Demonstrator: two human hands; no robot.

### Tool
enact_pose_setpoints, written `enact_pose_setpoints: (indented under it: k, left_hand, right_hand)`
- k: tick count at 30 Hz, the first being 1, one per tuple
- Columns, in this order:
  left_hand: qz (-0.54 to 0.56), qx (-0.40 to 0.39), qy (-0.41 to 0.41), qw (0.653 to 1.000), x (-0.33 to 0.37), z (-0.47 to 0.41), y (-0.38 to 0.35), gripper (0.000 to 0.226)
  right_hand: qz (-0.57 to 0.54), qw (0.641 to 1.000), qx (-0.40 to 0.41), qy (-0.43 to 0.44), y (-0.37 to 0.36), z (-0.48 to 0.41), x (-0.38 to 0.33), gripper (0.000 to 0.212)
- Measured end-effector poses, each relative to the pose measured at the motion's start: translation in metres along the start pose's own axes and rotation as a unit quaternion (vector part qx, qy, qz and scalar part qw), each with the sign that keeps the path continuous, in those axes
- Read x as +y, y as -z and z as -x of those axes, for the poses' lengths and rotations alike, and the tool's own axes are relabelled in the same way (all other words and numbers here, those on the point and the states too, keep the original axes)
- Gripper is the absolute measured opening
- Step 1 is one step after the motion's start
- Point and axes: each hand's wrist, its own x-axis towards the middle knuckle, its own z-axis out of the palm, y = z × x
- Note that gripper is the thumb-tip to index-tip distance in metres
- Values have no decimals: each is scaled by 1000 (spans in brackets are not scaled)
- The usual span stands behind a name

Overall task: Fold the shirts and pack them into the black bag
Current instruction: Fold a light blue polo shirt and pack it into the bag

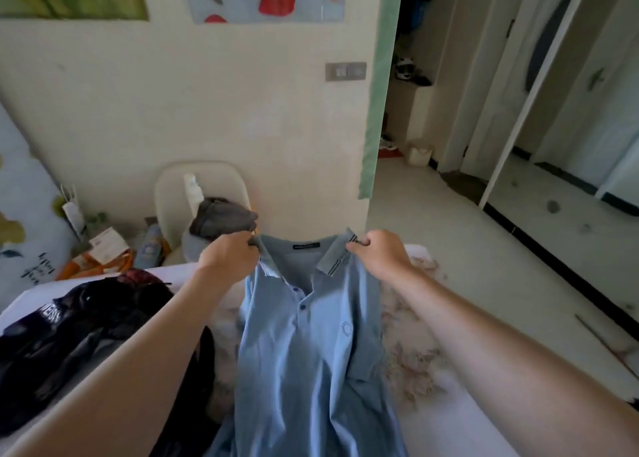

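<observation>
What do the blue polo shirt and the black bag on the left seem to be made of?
The blue polo shirt looks like a matte cotton knit: it hangs in soft folds without shine. The black bag is probably a thin synthetic fabric: it lies crumpled with a slight sheen.

One wide-angle view from the person's head faces forward and down, close above the blue shirt [311, 353] at centre; the bed [466, 422] fills the bottom, the wall [173, 111] stands ahead, a doorway [415, 118] opens right

Soft daylight, slightly blurred, wide-angle bending at edges
</observation>
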Motion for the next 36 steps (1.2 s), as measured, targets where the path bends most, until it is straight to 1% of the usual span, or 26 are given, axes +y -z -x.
enact_pose_setpoints:
  k: [1,3,4,5,6,7,9,11,14,16,19,20,21,22,23,24,25,26,27,29,31,32,34,35,36]
  left_hand:
    - [56,-2,41,998,0,-11,-13,14]
    - [158,17,124,979,-5,-31,-39,23]
    - [186,21,154,970,-8,-38,-53,34]
    - [199,11,171,965,-10,-42,-67,46]
    - [204,-8,177,963,-9,-43,-82,59]
    - [202,-28,171,964,-9,-43,-99,68]
    - [178,-57,126,974,-2,-38,-132,74]
    - [151,-97,67,981,7,-31,-167,70]
    - [111,-175,-21,978,15,-23,-217,59]
    - [63,-222,-58,971,18,-18,-244,55]
    - [10,-273,-65,960,14,-10,-272,53]
    - [-9,-292,-64,954,11,-8,-279,56]
    - [-27,-312,-64,948,7,-5,-284,59]
    - [-39,-324,-66,943,2,-4,-289,62]
    - [-49,-327,-69,941,-1,-3,-293,64]
    - [-55,-324,-73,942,-4,-4,-298,66]
    - [-59,-316,-77,944,-5,-4,-302,66]
    - [-58,-303,-83,947,-5,-5,-307,65]
    - [-54,-287,-91,952,-3,-5,-311,65]
    - [-34,-254,-111,960,6,-6,-319,66]
    - [-8,-251,-149,956,23,-7,-325,68]
    - [6,-257,-164,952,33,-8,-328,68]
    - [30,-266,-168,949,50,-7,-331,66]
    - [40,-258,-163,952,55,-7,-331,65]
    - [48,-247,-158,955,55,-6,-331,63]
  right_hand:
    - [-44,999,-10,-3,-13,-12,5,46]
    - [-129,989,-67,-3,-37,-30,15,18]
    - [-152,983,-102,5,-47,-36,21,25]
    - [-160,978,-136,5,-56,-41,31,43]
    - [-147,977,-158,-2,-63,-41,44,51]
    - [-113,979,-166,-13,-72,-43,62,52]
    - [-36,983,-180,-27,-90,-43,106,41]
    - [22,975,-212,-59,-109,-39,147,31]
    - [54,965,-232,-107,-137,-33,183,33]
    - [80,968,-216,-103,-156,-34,190,35]
    - [168,964,-186,-92,-182,-39,196,39]
    - [174,963,-183,-91,-189,-40,198,38]
    - [162,967,-173,-88,-196,-41,200,32]
    - [128,976,-153,-84,-201,-42,199,20]
    - [71,986,-133,-77,-204,-43,198,12]
    - [6,991,-112,-80,-205,-46,195,19]
    - [-70,988,-92,-102,-203,-50,191,24]
    - [-121,981,-75,-134,-197,-56,189,26]
    - [-136,977,-51,-153,-189,-63,192,27]
    - [-84,987,8,-135,-167,-76,203,27]
    - [31,992,79,-93,-149,-88,219,20]
    - [88,988,96,-80,-144,-92,226,22]
    - [190,975,64,-95,-146,-93,231,54]
    - [214,972,39,-90,-149,-87,229,67]
    - [223,973,19,-57,-155,-79,223,73]
